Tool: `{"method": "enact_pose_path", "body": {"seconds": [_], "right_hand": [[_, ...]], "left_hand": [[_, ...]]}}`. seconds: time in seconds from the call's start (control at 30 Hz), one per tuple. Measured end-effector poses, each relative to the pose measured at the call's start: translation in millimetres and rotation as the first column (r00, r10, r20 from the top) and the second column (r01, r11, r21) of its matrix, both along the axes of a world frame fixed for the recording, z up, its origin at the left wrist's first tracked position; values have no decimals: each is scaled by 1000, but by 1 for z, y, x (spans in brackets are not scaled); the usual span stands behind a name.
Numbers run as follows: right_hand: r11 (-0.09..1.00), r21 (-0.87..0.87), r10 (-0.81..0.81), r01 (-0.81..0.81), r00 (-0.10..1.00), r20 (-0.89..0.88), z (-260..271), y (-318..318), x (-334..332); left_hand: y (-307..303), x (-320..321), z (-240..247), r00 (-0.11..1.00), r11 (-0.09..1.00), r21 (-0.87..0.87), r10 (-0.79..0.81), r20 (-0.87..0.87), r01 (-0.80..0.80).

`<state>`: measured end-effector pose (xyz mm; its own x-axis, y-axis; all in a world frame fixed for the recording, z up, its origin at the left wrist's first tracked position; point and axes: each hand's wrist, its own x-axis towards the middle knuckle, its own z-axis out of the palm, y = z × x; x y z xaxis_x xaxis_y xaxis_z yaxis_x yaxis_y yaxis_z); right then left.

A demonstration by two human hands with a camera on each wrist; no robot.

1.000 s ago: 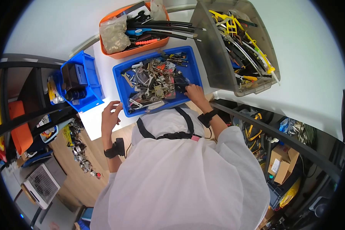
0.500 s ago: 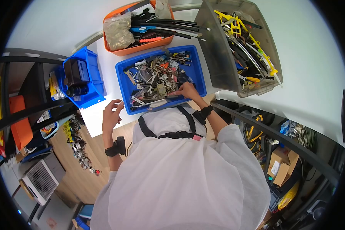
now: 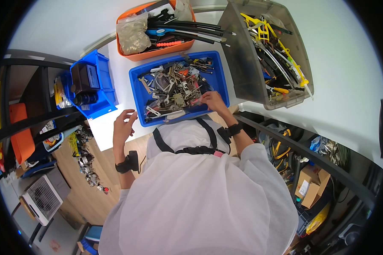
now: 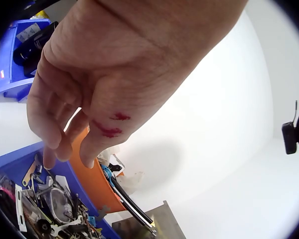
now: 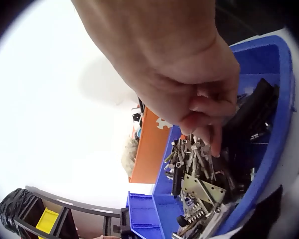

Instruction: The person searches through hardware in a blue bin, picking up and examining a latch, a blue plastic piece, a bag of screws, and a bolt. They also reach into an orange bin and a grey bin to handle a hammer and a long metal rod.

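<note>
A blue tray (image 3: 137,95) holds a heap of mixed hardware (image 3: 174,87): wrenches, bolts, brackets and small bags. My right hand (image 3: 214,102) reaches in over the tray's right side, fingers bent down into the heap. In the right wrist view its fingertips are right beside bolts and a perforated metal plate (image 5: 203,188); I cannot tell whether they pinch a piece. A black part (image 5: 251,107) lies beyond those fingers. My left hand (image 3: 124,125) hovers at the tray's left edge, fingers loosely bent with nothing between them. An open-end wrench (image 3: 144,85) lies near the tray's left wall.
Behind the tray stands an orange bin (image 3: 157,50) with black tubes and a bag. To the right is a tilted grey bin (image 3: 242,63) of tools and yellow pieces. A blue bin (image 3: 104,85) with dark boxes is at left. Shelves flank both sides.
My right hand moved left from the tray's right wall over the heap, then drew back slightly right. The left hand stays by the left edge. The view shifted a little.
</note>
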<state>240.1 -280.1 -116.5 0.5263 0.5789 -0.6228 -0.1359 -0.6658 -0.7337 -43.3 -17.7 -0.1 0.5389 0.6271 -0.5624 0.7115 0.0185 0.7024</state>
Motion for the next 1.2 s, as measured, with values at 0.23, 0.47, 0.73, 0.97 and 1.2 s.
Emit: {"method": "enact_pose_path", "body": {"seconds": [0.23, 0.47, 0.73, 0.97, 1.2], "right_hand": [[992, 125, -8, 19, 996, -89, 67, 0, 21], [980, 153, 133, -123, 990, -53, 118, 0, 25], [924, 323, 261, -203, 954, -146, 184, 10, 8], [893, 401, 314, -204, 921, -231, 196, 11, 3], [926, 334, 232, -177, 964, -133, 202, 20, -2]], "left_hand": [[-1, 7, -2, 1000, 1000, -14, -5, 9, 5], [-6, 33, 3, 995, 996, 9, -85, 44, 85], [-12, 89, 57, 925, 951, -184, -176, 337, 248], [-15, 102, 84, 876, 927, -329, 0, 482, 181], [-19, 100, 100, 835, 959, -256, 44, 548, 118]]}}
